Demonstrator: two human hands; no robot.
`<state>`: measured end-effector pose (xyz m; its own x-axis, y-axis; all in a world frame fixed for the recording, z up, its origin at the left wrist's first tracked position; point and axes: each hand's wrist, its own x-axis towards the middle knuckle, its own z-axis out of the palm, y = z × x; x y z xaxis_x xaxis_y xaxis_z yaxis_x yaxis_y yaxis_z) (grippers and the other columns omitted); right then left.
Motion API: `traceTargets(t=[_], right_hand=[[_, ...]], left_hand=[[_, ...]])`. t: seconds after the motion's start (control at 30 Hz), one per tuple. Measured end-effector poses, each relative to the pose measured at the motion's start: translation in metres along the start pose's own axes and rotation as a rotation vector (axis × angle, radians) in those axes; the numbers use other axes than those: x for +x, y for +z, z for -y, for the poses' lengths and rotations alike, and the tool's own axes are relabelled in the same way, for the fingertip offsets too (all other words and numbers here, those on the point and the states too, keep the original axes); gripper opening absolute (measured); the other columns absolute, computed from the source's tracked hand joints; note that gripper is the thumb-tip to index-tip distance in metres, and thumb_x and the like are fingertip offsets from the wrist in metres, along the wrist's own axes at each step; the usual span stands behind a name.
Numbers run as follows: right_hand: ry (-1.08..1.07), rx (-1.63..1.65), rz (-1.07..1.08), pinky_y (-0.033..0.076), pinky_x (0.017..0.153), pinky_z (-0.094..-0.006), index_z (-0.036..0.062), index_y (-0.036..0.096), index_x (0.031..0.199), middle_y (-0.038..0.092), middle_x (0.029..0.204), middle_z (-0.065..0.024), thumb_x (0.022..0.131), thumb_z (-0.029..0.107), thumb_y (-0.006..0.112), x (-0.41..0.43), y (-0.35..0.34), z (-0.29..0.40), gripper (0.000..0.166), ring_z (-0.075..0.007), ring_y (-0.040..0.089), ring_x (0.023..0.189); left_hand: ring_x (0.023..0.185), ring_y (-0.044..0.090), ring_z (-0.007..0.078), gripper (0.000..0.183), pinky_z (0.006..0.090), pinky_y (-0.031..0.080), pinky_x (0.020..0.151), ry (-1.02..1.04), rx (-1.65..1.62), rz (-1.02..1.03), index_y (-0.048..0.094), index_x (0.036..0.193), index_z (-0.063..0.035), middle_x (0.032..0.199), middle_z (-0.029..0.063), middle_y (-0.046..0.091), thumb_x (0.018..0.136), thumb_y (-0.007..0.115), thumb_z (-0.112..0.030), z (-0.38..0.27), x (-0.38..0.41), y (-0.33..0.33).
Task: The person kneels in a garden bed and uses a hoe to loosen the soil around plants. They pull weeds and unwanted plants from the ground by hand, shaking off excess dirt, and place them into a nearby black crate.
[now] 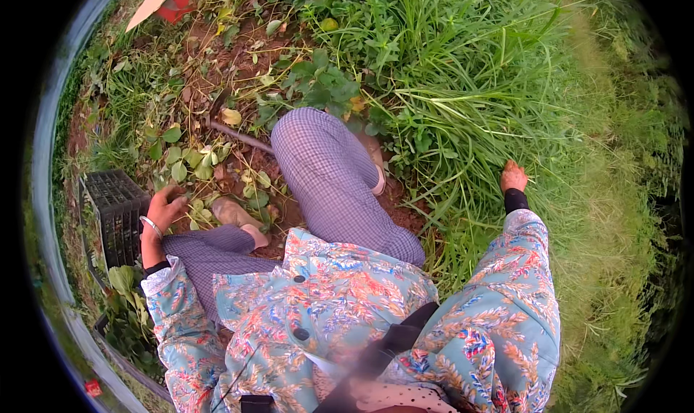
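My left hand [165, 206], with a silver bracelet at the wrist, hovers with bent fingers near the black plastic crate [122, 217]; nothing shows in it. My right hand [513, 176] reaches out to the right, at a clump of long green grass [466, 125]; its fingers are curled, and whether they hold blades I cannot tell. A hand tool with a thin handle [241, 137] and a dark blade [219, 102] lies on the soil, its handle end hidden by my knee. Leafy plants [320, 85] grow in front of my knee.
A second crate holding leafy plants [130, 299] stands at the lower left. A red box with a cardboard flap [176, 3] sits at the top left. Cut vines and leaves lie on the reddish soil [209, 44]. A pale strip curves along the left edge.
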<state>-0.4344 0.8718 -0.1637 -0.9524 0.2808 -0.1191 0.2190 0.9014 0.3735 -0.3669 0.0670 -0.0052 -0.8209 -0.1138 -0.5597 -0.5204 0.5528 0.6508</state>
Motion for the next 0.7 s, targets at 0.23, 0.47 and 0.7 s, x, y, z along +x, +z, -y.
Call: traceTargets(t=[0.23,0.47,0.7], right_hand=[[-0.192,0.105,-0.16,0.037,0.08,-0.0389,0.0103,0.048,0.104,0.051,0.102,-0.007,0.066,0.017,0.055,-0.018,-0.083,0.007,0.039,-0.0271,0.045,0.099],[-0.411,0.112,-0.381,0.036,0.082,-0.0398,0.0124,0.05,0.105,0.052,0.103,-0.005,0.064,0.021,0.062,-0.035,-0.182,0.034,0.043,-0.0271,0.044,0.104],[-0.348,0.094,-0.654,0.037,0.08,-0.036,0.0118,0.056,0.097,0.057,0.096,-0.0031,0.068,0.019,0.061,-0.073,-0.289,0.055,0.03,-0.0236,0.047,0.101]], left_hand=[[0.063,0.057,0.0142,0.023,0.025,0.045,0.057,0.119,0.008,0.0,0.05,0.094,0.0053,0.075,0.0098,0.057,0.075,0.051,-0.006,-0.011,0.005,0.0],[0.065,0.055,0.0126,0.025,0.0229,0.044,0.057,0.194,0.04,-0.007,0.05,0.097,0.0047,0.078,0.0077,0.057,0.076,0.053,-0.008,-0.015,0.014,0.004],[0.067,0.055,0.0125,0.025,0.0237,0.045,0.061,0.219,0.074,0.018,0.05,0.099,0.0036,0.079,0.0073,0.057,0.077,0.052,-0.008,-0.013,0.018,0.003]])
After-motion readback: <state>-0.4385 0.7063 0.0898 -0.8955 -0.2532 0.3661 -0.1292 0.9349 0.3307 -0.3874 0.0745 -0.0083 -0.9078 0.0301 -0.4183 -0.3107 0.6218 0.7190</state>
